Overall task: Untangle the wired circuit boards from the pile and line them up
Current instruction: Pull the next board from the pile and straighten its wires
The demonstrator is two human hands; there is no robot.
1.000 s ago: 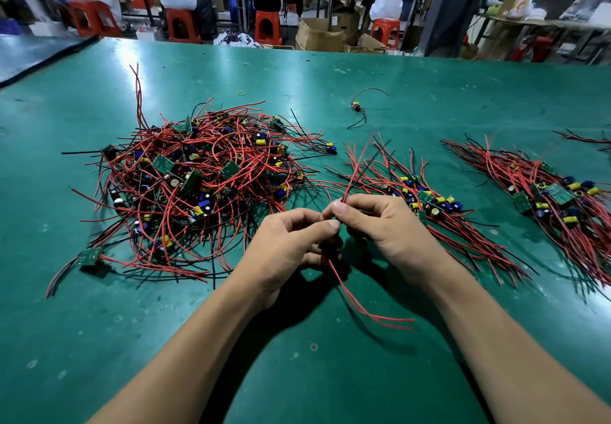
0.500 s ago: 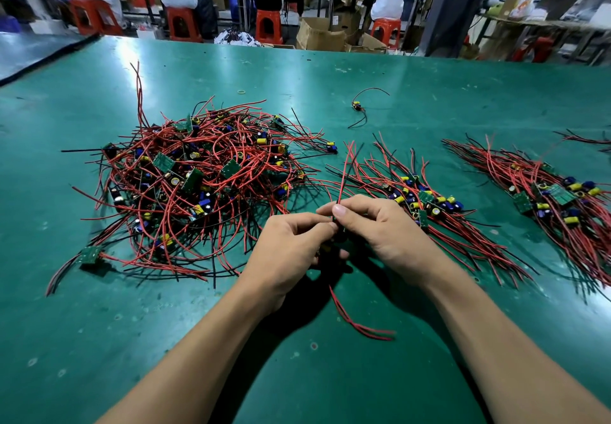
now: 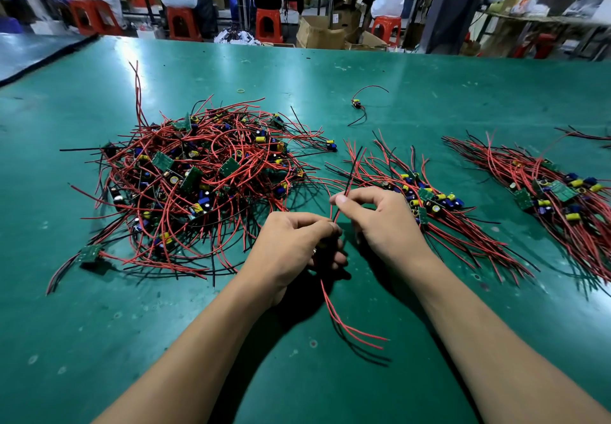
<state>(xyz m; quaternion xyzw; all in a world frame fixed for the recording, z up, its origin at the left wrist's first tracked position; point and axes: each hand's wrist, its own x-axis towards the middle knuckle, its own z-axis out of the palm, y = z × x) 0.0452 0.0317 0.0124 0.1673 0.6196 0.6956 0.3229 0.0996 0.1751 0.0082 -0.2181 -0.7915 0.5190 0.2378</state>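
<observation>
Your left hand (image 3: 294,245) fingers are closed around a wired board, mostly hidden, just right of the pile (image 3: 201,185). Your right hand (image 3: 377,218) fingers pinch its wires (image 3: 334,215). Sorted row (image 3: 429,205) lies further right of the pile.

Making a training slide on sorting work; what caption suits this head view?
Both hands, left and right, hold one board's red wires between the tangled pile and lined-up row.
</observation>
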